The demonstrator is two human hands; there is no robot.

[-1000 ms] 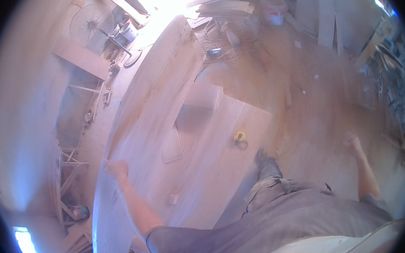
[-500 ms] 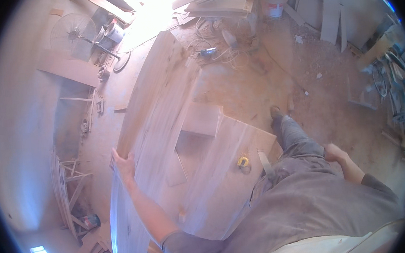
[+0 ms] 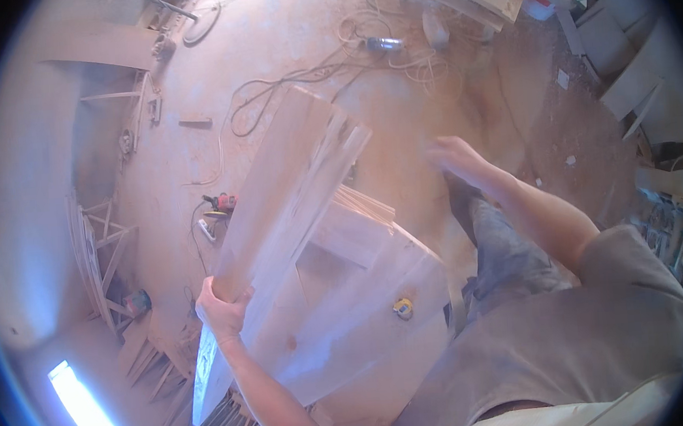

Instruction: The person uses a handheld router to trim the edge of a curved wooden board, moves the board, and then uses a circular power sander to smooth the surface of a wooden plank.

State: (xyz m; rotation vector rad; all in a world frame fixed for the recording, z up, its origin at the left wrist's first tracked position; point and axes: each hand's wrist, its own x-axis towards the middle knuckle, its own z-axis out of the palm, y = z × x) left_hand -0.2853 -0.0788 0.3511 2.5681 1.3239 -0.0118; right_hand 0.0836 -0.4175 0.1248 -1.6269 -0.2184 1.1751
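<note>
My left hand (image 3: 225, 310) is wrapped round the left edge of a long, pale wooden board (image 3: 276, 190), thumb on its top face. Slanting from lower left to upper middle, the board lies over other wooden pieces. One of these is a wide plank (image 3: 378, 289) to its right. A yellow tape measure (image 3: 402, 309) rests on the sheet in front of me. My right hand (image 3: 452, 156) is raised in the air, apart from the wood, right of the board's far end. Its fingers are blurred, and I see nothing in them.
A red power tool (image 3: 226, 202) is on the floor left of the board. Farther off lies a grey power tool (image 3: 383, 44) among loose cords (image 3: 277, 83). Wooden frames (image 3: 107, 253) lean at the left wall. A white bucket (image 3: 539, 3) and sheet offcuts stand at the far right.
The long board's far end has swung to the right and nearer. My left hand stays on its edge. My right hand has risen from beside my leg, forward and left. My view has shifted.
</note>
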